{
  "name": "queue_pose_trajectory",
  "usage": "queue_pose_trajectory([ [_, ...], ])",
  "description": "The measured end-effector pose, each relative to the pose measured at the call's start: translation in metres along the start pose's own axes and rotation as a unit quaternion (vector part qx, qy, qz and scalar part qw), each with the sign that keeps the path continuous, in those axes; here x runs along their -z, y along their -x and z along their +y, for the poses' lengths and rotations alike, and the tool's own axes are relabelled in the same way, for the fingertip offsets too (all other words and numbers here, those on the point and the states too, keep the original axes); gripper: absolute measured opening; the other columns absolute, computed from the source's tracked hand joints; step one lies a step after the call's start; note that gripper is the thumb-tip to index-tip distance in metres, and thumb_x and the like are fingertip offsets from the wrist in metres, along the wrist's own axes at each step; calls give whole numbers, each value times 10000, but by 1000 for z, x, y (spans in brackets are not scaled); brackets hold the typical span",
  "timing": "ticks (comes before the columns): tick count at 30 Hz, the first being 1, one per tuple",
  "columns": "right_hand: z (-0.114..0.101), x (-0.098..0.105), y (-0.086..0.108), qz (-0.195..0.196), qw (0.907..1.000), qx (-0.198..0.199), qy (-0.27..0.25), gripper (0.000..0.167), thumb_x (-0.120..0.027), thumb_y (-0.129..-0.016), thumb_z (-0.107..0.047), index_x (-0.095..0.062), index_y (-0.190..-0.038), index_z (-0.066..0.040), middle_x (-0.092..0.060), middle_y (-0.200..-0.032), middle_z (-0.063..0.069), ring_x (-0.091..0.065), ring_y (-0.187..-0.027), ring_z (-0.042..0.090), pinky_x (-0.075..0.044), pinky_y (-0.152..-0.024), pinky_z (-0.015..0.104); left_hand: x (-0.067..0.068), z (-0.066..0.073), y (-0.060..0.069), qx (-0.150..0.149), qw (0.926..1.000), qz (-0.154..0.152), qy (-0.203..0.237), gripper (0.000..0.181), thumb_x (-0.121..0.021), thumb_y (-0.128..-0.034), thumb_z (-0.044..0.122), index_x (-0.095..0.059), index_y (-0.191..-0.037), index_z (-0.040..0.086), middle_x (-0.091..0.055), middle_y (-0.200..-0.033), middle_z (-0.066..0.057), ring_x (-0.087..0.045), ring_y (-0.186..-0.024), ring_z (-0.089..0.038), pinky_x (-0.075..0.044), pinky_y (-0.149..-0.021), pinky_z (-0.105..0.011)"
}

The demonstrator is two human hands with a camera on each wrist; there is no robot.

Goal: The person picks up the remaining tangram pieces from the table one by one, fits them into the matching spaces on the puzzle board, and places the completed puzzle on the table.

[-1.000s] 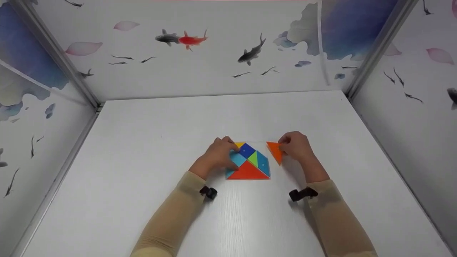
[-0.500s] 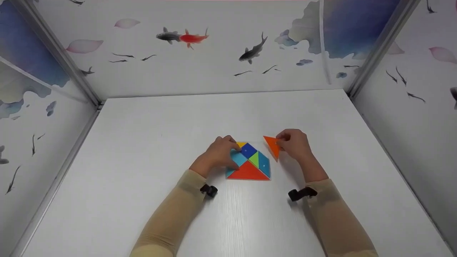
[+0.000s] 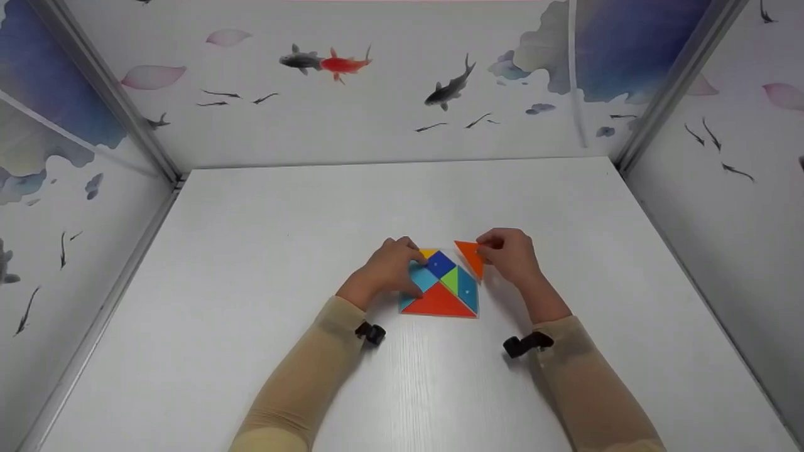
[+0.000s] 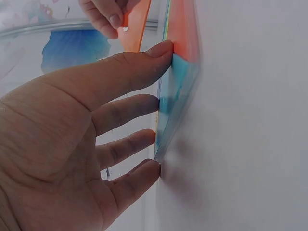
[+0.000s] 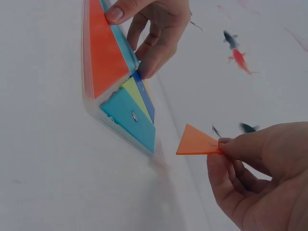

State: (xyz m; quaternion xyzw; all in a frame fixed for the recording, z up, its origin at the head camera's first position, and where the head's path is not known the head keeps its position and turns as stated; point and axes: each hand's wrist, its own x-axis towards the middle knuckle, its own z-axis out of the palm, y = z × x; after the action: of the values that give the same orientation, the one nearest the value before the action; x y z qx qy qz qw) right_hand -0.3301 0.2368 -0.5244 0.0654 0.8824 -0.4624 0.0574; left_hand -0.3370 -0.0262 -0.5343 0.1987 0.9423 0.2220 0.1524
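My right hand (image 3: 512,254) pinches an orange triangular tangram piece (image 3: 472,258) between thumb and fingers. In the right wrist view the piece (image 5: 195,141) is held up, apart from the clear tangram tray (image 5: 91,108). That tray lies on the table holding a red triangle (image 3: 440,302), a green triangle (image 3: 450,281), a dark blue piece (image 3: 441,265), a teal piece (image 3: 466,291) and light blue ones (image 3: 423,277). Extended fingers and thumb of my left hand (image 3: 386,271) press on the tray's left side, hiding part of it. A yellow piece (image 3: 427,253) peeks out beside the fingertips.
The white table (image 3: 282,238) surrounds the tray on all sides. Printed panels with fish (image 3: 342,64) stand as walls at the back, left and right. Dark cameras (image 3: 527,344) are strapped to both wrists over tan sleeves (image 3: 301,383).
My right hand has carried the orange triangle leftward, nearer the tray's upper right corner, lifting it slightly on the way. The left hand has stayed on the tray.
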Motion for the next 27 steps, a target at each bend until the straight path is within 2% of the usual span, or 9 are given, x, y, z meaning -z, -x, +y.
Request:
queue_pose_trajectory([
  [5,0,-3,0,26,9998,174,19,180,-683,-1035,-137,-747,-1200,-107,-691,-1220,116,-669,-1076,277,-616,-982,370,1,0,-1,9,10000,28,-6,600,-948,-790,288,-750,-1353,232,-560,-1448,-3,-475,-1367,-231,-558,-1095,-405],
  [12,4,-9,2,24,9981,585,180,187,-689,-1027,-127,-763,-1192,-77,-710,-1196,136,-667,-1062,284,-622,-939,347,-2,-3,-1,-138,9999,44,-21,611,-948,-779,284,-751,-1354,219,-579,-1425,-6,-480,-1351,-229,-553,-1085,-388],
  [27,6,-15,2,34,9975,664,259,202,-682,-1035,-127,-761,-1216,-86,-716,-1213,129,-657,-1088,290,-610,-996,397,-1,-2,-1,-75,10000,-7,37,606,-947,-795,282,-745,-1363,234,-555,-1474,-2,-462,-1387,-226,-542,-1114,-406],
])
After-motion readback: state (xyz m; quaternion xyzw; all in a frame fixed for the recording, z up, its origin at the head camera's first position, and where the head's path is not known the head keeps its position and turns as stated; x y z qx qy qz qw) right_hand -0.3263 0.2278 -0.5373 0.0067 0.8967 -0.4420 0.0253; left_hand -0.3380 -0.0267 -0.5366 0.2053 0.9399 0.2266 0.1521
